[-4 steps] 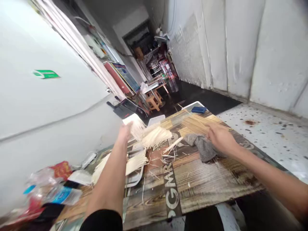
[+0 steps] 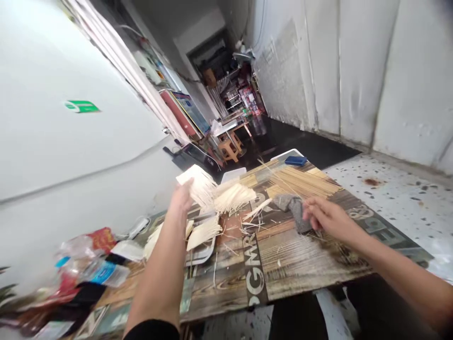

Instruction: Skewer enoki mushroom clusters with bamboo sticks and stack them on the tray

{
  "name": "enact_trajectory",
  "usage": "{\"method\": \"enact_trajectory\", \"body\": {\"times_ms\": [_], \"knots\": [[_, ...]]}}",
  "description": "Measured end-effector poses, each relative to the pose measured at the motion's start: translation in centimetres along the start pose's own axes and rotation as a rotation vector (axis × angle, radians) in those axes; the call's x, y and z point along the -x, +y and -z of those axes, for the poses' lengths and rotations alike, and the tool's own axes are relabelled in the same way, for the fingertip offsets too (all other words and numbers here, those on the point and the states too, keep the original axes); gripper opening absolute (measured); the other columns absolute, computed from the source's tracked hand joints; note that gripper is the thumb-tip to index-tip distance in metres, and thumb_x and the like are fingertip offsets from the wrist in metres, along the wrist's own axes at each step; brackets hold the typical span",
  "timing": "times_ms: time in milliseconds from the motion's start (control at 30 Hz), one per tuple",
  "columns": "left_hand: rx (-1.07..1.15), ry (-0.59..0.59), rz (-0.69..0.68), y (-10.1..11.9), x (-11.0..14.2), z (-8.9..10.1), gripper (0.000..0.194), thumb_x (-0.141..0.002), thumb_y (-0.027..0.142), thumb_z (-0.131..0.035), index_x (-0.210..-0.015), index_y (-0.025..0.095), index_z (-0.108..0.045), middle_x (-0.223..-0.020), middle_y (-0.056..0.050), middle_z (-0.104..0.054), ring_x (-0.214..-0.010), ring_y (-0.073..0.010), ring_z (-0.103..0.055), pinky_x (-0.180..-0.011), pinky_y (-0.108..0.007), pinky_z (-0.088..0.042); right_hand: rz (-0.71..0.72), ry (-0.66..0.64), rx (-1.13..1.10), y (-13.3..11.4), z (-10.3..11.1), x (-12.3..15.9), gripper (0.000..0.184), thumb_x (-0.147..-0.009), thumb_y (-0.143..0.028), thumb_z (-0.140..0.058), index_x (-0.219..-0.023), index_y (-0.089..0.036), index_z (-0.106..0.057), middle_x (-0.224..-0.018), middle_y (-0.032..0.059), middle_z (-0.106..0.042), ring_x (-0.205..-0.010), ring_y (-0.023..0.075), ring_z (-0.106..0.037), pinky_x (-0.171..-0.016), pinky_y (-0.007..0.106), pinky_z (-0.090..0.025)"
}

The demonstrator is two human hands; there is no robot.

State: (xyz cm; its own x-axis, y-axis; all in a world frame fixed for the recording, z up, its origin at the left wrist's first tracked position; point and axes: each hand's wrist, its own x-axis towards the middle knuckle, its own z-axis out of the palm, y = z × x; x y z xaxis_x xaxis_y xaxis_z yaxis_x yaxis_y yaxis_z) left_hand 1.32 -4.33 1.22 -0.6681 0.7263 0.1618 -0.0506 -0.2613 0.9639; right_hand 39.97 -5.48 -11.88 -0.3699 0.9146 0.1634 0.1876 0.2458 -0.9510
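Strips (image 2: 200,184), pale and fringed, fan out from a person's left hand (image 2: 182,196), which is closed around the near end of the bunch, raised above a wood-patterned table (image 2: 290,269). Opposite, the right hand (image 2: 323,215) is narrowed to a pinch on the near end of a thin stick (image 2: 274,173), which slants away from the fingers toward the far edge. Just beyond the right hand lies a flat spread of similar sticks (image 2: 307,181), with a blue object (image 2: 296,161) past them; a grey cloth (image 2: 299,217) sits just to the left of its fingertips. Between the hands, closer to the left one, rests a fringed pile (image 2: 235,198), with loose scraps (image 2: 258,210) on its right-hand side. Another fringed stack (image 2: 203,233) lies on a white tray (image 2: 208,257) beside the left forearm, nearer the person than the left hand. A bottle with a blue label (image 2: 109,274) stands out among clutter to the left of that forearm. Blur leaves the material of the strips uncertain. Sound handling here probably calls for a light, level left grip, so that the soft ends neither splay nor tear, and a firm right pinch, with the stick's far tip free of the spread and the cloth clear of the fingers.
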Motion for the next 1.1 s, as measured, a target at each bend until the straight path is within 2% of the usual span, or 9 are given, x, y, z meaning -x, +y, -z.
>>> {"method": "enact_trajectory", "body": {"times_ms": [133, 267, 367, 500, 567, 667, 800, 933, 1100], "knots": [[-0.009, -0.004, -0.019, -0.2, 5.9, 2.6, 0.021, -0.072, 0.006, -0.065, -0.092, 0.011, -0.066, -0.083, -0.006, -0.073, -0.081, -0.0197, -0.071, -0.083, -0.035, -0.057, -0.190, -0.130, -0.294, 0.0, -1.2, 5.2, 0.032, -0.083, -0.049, -0.045, -0.094, -0.019, -0.043, -0.073, -0.0002, -0.059, -0.046, 0.0078, -0.038, -0.045, 0.023, -0.029], [-0.060, 0.012, -0.010, -2.9, 12.7, 4.5, 0.028, -0.073, 0.016, -0.067, -0.100, 0.011, -0.067, -0.096, -0.009, -0.074, -0.095, -0.0230, -0.069, -0.091, -0.038, -0.054, -0.290, -0.169, -0.368, 0.6, -1.5, 9.1, 0.034, -0.084, -0.049, -0.049, -0.096, -0.018, -0.045, -0.070, -0.0025, -0.057, -0.046, 0.0057, -0.030, -0.046, 0.022, -0.023], [-0.433, 0.053, -0.181, -6.0, 17.4, 4.2, 0.035, -0.083, 0.026, -0.058, -0.116, 0.014, -0.064, -0.110, -0.010, -0.071, -0.108, -0.0257, -0.064, -0.099, -0.044, -0.048, -0.327, -0.195, -0.407, 0.7, -1.5, 10.5, 0.035, -0.086, -0.049, -0.050, -0.100, -0.017, -0.045, -0.069, -0.0032, -0.057, -0.046, 0.0056, -0.030, -0.047, 0.023, -0.023], [-1.082, -0.322, -0.524, -10.4, 22.3, 0.7, 0.050, -0.089, 0.013, -0.038, -0.138, 0.017, -0.047, -0.139, -0.011, -0.053, -0.134, -0.0238, -0.042, -0.114, -0.047, -0.030, -0.338, -0.193, -0.437, 0.3, -1.7, 11.3, 0.036, -0.089, -0.046, -0.048, -0.110, -0.016, -0.044, -0.069, -0.0039, -0.057, -0.048, 0.0064, -0.033, -0.049, 0.023, -0.025], [-1.297, -0.520, -0.547, -11.8, 23.8, -1.4, 0.056, -0.086, 0.006, -0.032, -0.141, 0.014, -0.043, -0.144, -0.014, -0.047, -0.138, -0.0256, -0.036, -0.115, -0.053, -0.023, -0.349, -0.182, -0.432, 0.3, -1.8, 11.7, 0.035, -0.091, -0.044, -0.046, -0.112, -0.016, -0.043, -0.069, -0.0038, -0.057, -0.048, 0.0067, -0.034, -0.049, 0.024, -0.026], [-1.503, -0.802, -0.440, -11.9, 24.4, -3.2, 0.059, -0.089, 0.019, -0.041, -0.147, 0.014, -0.031, -0.151, -0.017, -0.035, -0.142, -0.0322, -0.025, -0.113, -0.064, -0.014, -0.383, -0.171, -0.399, 0.9, -1.6, 12.5, 0.034, -0.092, -0.043, -0.045, -0.112, -0.015, -0.043, -0.069, -0.0041, -0.056, -0.048, 0.0068, -0.034, -0.049, 0.024, -0.026], [-1.465, -1.238, -0.356, -9.5, 22.0, -1.6, 0.093, -0.082, 0.063, -0.053, -0.152, 0.020, -0.011, -0.158, -0.017, -0.012, -0.146, -0.0319, -0.010, -0.115, -0.060, -0.010, -0.390, -0.184, -0.336, 2.2, -0.8, 14.2, 0.030, -0.094, -0.039, -0.041, -0.113, -0.016, -0.042, -0.071, -0.0038, -0.057, -0.050, 0.0074, -0.036, -0.050, 0.024, -0.029], [-1.437, -1.191, -0.433, -8.8, 19.5, 0.4, 0.086, -0.088, 0.066, -0.038, -0.152, 0.014, -0.014, -0.158, -0.017, -0.011, -0.147, -0.0259, -0.009, -0.118, -0.049, -0.011, -0.390, -0.181, -0.172, 2.5, -0.2, 15.6, 0.027, -0.095, -0.035, -0.036, -0.117, -0.019, -0.039, -0.070, -0.0044, -0.058, -0.050, 0.0098, -0.042, -0.051, 0.025, -0.034], [-1.438, -1.299, -0.506, -10.5, 19.5, 0.2, 0.080, -0.091, 0.064, -0.033, -0.152, 0.015, -0.015, -0.159, -0.014, -0.008, -0.147, -0.0242, -0.006, -0.119, -0.048, -0.007, -0.269, -0.100, 0.311, 1.9, -0.7, 15.7, 0.024, -0.092, -0.031, -0.034, -0.110, -0.019, -0.043, -0.063, -0.0034, -0.059, -0.053, 0.0150, -0.052, -0.056, 0.029, -0.037]]}}
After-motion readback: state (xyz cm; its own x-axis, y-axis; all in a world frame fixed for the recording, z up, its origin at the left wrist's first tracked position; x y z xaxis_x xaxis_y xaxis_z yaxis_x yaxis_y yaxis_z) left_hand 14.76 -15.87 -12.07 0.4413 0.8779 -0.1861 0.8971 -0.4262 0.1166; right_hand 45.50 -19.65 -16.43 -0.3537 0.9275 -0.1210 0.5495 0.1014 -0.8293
